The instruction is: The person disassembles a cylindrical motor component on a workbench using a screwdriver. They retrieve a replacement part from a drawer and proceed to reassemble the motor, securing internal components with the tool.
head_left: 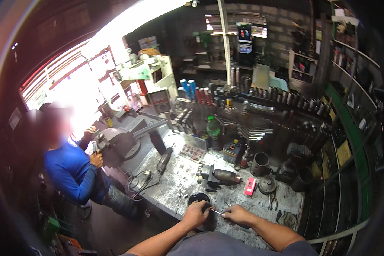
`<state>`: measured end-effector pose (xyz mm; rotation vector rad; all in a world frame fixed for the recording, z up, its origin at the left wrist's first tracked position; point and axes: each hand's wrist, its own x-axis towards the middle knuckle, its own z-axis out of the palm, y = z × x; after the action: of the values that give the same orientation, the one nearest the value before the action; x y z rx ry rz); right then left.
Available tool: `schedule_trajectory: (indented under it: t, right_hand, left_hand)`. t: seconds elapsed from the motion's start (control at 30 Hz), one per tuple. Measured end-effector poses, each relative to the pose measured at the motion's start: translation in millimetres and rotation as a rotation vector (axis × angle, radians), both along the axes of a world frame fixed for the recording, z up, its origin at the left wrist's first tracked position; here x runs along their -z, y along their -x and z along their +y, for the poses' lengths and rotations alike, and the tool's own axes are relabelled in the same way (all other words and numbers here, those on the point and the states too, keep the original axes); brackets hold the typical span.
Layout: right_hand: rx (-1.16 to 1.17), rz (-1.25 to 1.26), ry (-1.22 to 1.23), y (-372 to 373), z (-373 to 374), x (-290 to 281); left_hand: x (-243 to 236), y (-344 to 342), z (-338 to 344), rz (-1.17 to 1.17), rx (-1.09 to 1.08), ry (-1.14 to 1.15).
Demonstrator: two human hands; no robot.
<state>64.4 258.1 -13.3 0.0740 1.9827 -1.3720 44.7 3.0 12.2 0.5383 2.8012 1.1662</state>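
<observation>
My left hand [196, 214] is closed at the near edge of the workbench, its fingertips around a small dark part whose kind I cannot make out. My right hand [239, 215] is closed too, pinching the end of a slim metal rod [216, 212]. The rod reaches across to my left fingertips; its kind is too small to tell. Just beyond my left hand sits a dark round bowl [199, 196], partly hidden by that hand. Farther back lies a cylindrical motor unit [226, 176] on its side, with a small red box [250, 186] to its right.
Pliers [273, 202], a round metal part [267, 184] and a metal cup [259, 164] stand right on the workbench [168, 190]. A corded power tool [164, 160] lies left. Sockets and wrenches [256, 133] line the back rack. A co-worker in blue [72, 170] handles a machine at left.
</observation>
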Motion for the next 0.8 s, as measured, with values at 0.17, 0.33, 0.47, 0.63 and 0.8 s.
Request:
schedule_trajectory:
  t: [0.17,0.33,0.47,0.63,0.8]
  right_hand:
    - [0.017,-0.151,0.123,11,5,7]
    - [-0.138,0.733,-0.442,-10,-15,4]
    - [-0.111,0.414,-0.208,5,-11,8]
    - [0.072,-0.352,0.303,26,-1,10]
    - [-0.014,-0.119,0.142,12,-2,2]
  left_hand:
    - [3,1,-2,-0.023,0.025,0.028]
    - [5,1,-3,0.031,0.024,0.001]
    - [10,1,-4,0.042,0.038,0.014]
    - [10,1,-3,0.026,0.023,0.015]
    - [3,1,-3,0.036,0.042,-0.014]
